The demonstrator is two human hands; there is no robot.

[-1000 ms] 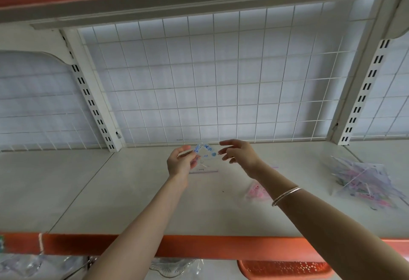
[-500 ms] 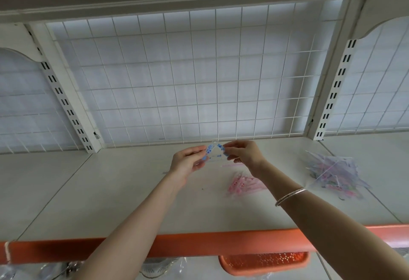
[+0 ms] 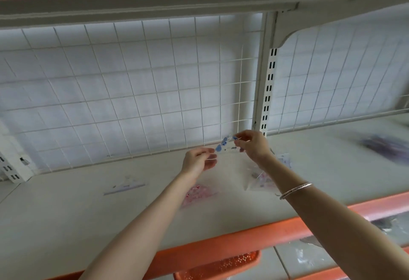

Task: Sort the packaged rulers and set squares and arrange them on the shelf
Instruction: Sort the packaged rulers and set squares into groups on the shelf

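Observation:
A clear packaged set square with blue print (image 3: 224, 143) is held in the air above the white shelf (image 3: 66, 220), close to the wire grid back. My left hand (image 3: 199, 162) pinches its lower left end and my right hand (image 3: 252, 142) pinches its upper right end. Below my hands a pink-printed packet (image 3: 195, 193) lies flat on the shelf. A pale packaged set square (image 3: 126, 186) lies further left. Another clear packet (image 3: 265, 175) sits under my right forearm, partly hidden.
A blurred heap of mixed packets (image 3: 385, 147) lies on the shelf bay to the right, past the slotted upright (image 3: 267, 93). The shelf has an orange front edge (image 3: 221, 244). An orange basket (image 3: 223, 266) shows on the level below.
The view has swung left, so the shelf contents now sit further right in the picture. Both hands still hold the blue packet, now tilted with its right end higher.

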